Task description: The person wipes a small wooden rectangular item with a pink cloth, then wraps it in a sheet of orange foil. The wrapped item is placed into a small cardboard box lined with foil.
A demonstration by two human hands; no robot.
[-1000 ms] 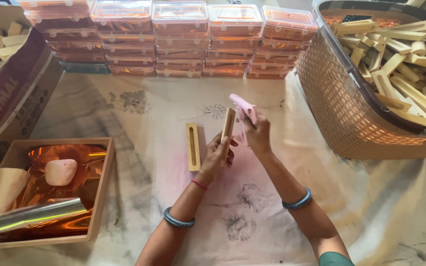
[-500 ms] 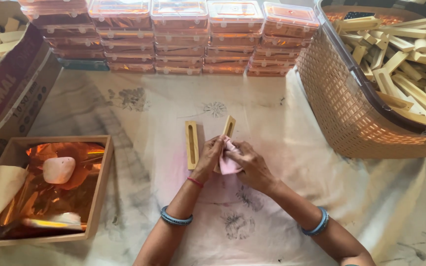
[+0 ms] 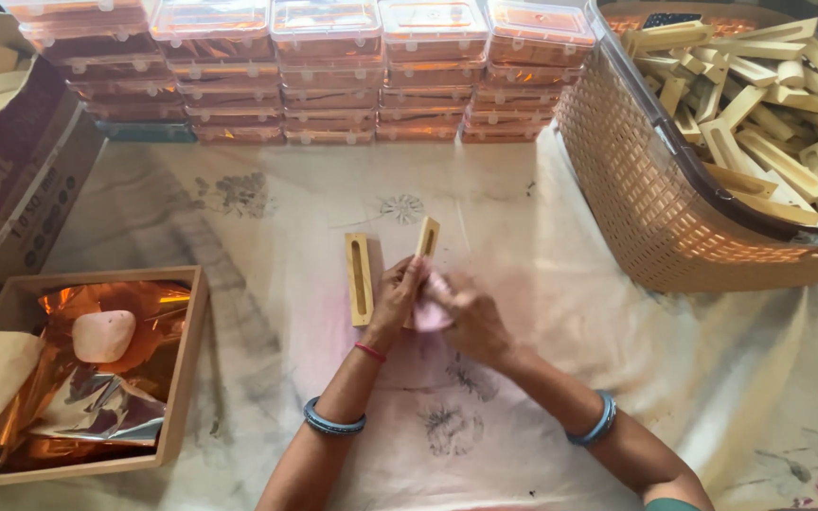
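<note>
Left hand: the left hand (image 3: 396, 298) is closed around the near end of a slotted wooden piece (image 3: 425, 240), which pokes out far of the fingers, tilted slightly right.
Right hand: the right hand (image 3: 471, 317) is pinched on a small pink cloth (image 3: 431, 310) and presses it against the piece's near part, just beside the left thumb.
Wooden piece vs grip: only its far end shows; the rest is hidden between the two hands, at the middle of the sheet.
Second piece: another slotted wooden bar (image 3: 359, 279) lies flat just left of the left hand, close to it but not held.
Change: a second ago the right hand held the pink cloth up, far of the piece; half a second ago it had dropped onto it, and now both hands sit close together, a bit nearer.
Surroundings: a woven basket (image 3: 636, 189) of similar wooden pieces stands far right; stacked clear lidded boxes (image 3: 333, 71) line the far edge; a wooden tray (image 3: 182, 369) with orange foil (image 3: 144, 308) and a pale pink pad (image 3: 103, 335) sits near left.
</note>
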